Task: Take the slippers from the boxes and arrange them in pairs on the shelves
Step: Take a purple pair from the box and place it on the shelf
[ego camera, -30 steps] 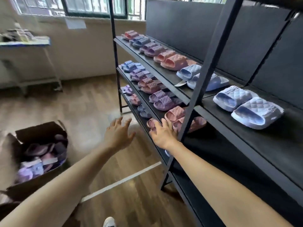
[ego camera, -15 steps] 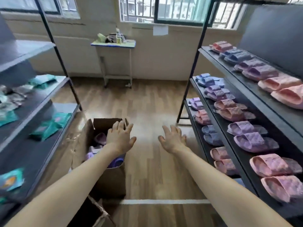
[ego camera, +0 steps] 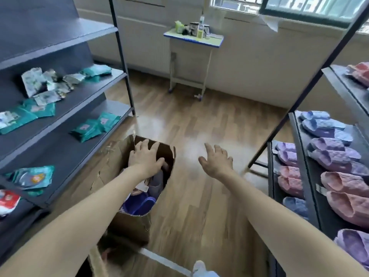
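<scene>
Since my view swung left, my left hand (ego camera: 146, 156) now over the torn cardboard box (ego camera: 130, 224), fingers spread, empty, right hand (ego camera: 216, 160) splayed above plank floor (ego camera: 199, 120), rounded slippers (ego camera: 137, 204) inside box, quilted pairs (ego camera: 335, 154) on dark shelves (ego camera: 300, 156).

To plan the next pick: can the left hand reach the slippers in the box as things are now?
Probably yes. The left hand is open, right over the box, whose top is open, and nothing covers the slippers inside.
</scene>
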